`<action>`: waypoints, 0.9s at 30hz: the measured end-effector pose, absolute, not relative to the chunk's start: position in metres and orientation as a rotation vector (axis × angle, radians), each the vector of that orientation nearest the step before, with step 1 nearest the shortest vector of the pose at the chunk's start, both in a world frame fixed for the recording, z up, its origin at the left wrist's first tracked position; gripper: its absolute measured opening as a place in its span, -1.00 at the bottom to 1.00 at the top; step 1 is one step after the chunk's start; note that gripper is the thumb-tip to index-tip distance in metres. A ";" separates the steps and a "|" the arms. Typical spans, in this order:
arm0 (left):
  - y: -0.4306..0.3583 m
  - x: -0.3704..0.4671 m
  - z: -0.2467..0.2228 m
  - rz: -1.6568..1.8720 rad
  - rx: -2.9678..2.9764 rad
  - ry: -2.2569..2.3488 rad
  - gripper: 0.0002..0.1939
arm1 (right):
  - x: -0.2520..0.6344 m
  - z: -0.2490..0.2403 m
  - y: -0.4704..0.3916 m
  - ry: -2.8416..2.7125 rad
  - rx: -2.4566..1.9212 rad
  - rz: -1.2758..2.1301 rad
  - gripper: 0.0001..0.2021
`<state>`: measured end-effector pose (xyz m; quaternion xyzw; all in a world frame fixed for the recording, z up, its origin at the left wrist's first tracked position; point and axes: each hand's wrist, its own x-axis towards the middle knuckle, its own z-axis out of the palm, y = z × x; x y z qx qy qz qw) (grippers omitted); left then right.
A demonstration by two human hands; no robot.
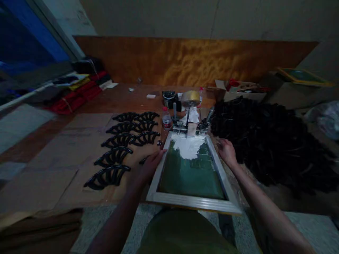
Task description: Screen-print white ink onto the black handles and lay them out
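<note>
Before me lies a silkscreen printing frame [190,201] with pale metal sides and a green mesh [189,176]. Thick white ink [189,146] is spread over the mesh's far end. My left hand [153,163] is at the frame's left side, its thumb side against the rim; the other fingers are dark and blurred. A black piece [143,160] partly shows beside that hand. Just right of the frame, my right hand [227,151] has its fingers curled inward, and what they hold, if anything, is hidden. A pale block [191,129] stands at the frame's far edge, by the clamp [202,126].
Rows of curved black slatted pieces [112,155] lie on cardboard [66,141] at left. A large heap of black pieces [265,141] covers the right. Beyond the frame are a plastic bottle [166,120], a dark tub [168,98] and a lamp [190,98]. Red bundles [76,97] lie far left.
</note>
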<state>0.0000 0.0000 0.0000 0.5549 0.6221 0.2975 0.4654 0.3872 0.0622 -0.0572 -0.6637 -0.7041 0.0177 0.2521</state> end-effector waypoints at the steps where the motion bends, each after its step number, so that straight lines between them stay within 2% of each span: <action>1: -0.003 0.002 -0.016 0.728 1.330 1.554 -0.44 | 0.370 -0.047 0.071 -1.970 -1.722 -0.003 -0.63; 3: -0.007 0.005 -0.045 0.734 1.285 1.581 -0.39 | 0.337 -0.027 0.087 -2.085 -1.616 -0.056 -0.50; 5: -0.009 0.007 -0.069 0.760 1.265 1.571 -0.35 | 0.309 -0.013 0.102 -2.238 -1.585 -0.043 -0.47; 8: -0.008 0.009 -0.087 0.817 1.272 1.526 -0.35 | 0.281 -0.006 0.114 -2.461 -1.701 0.108 -0.71; 11: -0.007 0.010 -0.090 0.829 1.228 1.538 -0.39 | 0.268 -0.013 0.105 -2.582 -1.779 0.191 -0.83; 15: -0.009 0.010 -0.090 0.818 1.152 1.553 -0.40 | 0.271 -0.023 0.064 -2.767 -1.456 0.149 -0.80; 18: -0.010 0.010 -0.092 0.831 1.145 1.554 -0.41 | 0.280 -0.018 0.044 -2.881 -1.184 0.250 -0.77; 21: -0.010 0.010 -0.091 0.808 1.126 1.582 -0.43 | 0.284 -0.011 0.048 -2.831 -1.197 0.366 -0.80; 23: -0.011 0.010 -0.087 0.790 1.129 1.583 -0.42 | 0.281 -0.013 0.054 -2.724 -1.290 0.316 -0.83; 27: -0.012 0.010 -0.076 0.804 1.164 1.564 -0.43 | 0.275 -0.029 0.042 -2.676 -1.225 0.161 -0.75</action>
